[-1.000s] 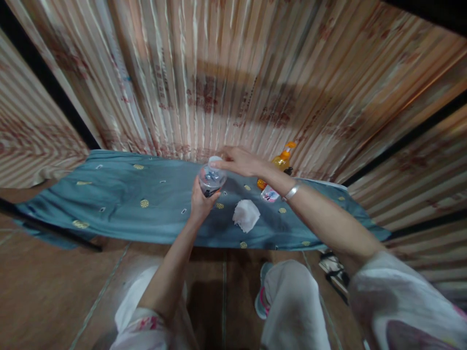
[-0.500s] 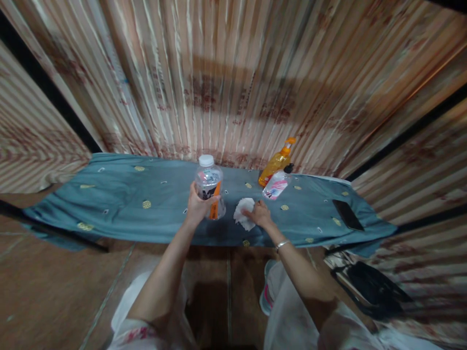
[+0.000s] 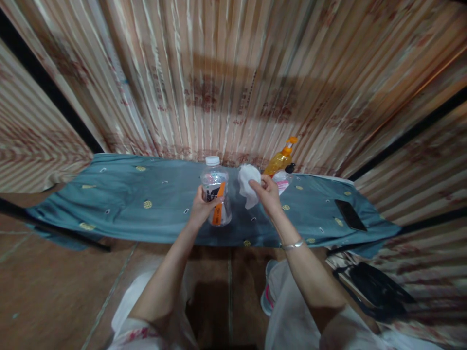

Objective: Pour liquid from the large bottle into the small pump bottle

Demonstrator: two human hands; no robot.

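Observation:
My left hand (image 3: 201,206) is closed around a clear plastic bottle (image 3: 222,214) with a white cap and an orange and black label. The bottle is nearly upright over the front half of the cloth-covered table. Between the fingers of my right hand (image 3: 269,194) is a crumpled white tissue (image 3: 248,184), raised off the cloth, its lower end hanging loose. The tissue is to the right of the bottle, apart from it. Just behind my right hand stand an amber pump bottle (image 3: 279,162) and a clear bottle (image 3: 283,182) with a pink label and black top, partly hidden by the hand.
A blue-green patterned cloth (image 3: 124,194) covers the narrow table. A black phone (image 3: 350,215) lies at its right end. Behind hangs a pleated curtain (image 3: 219,73). Dark frame bars (image 3: 54,92) slant at both sides. A black bag (image 3: 375,287) is on the floor at right.
My right hand has lifted the tissue off the cloth, up and away from me. My left hand and the plastic bottle have shifted slightly right.

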